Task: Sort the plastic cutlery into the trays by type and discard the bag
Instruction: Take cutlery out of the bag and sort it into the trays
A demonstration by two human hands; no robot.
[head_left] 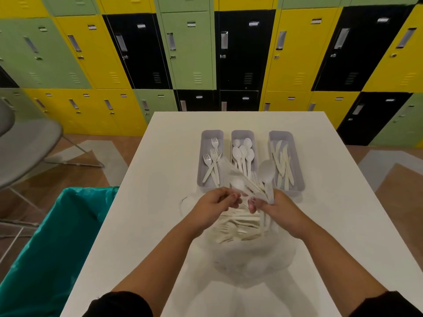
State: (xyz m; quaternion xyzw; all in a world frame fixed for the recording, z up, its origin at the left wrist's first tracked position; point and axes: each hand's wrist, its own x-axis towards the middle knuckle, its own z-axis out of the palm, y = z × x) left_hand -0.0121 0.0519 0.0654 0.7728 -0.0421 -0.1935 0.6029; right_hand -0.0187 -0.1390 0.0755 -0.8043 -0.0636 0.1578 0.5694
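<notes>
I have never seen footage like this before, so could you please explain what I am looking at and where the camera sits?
There is no machine here: a person wears one wide-angle camera on the head, looking forward and down, so you see their own arms. On the white table stand three grey trays: the left tray holds forks, the middle tray spoons, the right tray knives. Nearer the person lies a clear plastic bag with unsorted cutlery still inside. The right hand has a grip on a bunch of cutlery, a spoon standing out. The left hand meets it, fingers curled; what it pinches is blurred. A bin with a green liner stands left of the table.
</notes>
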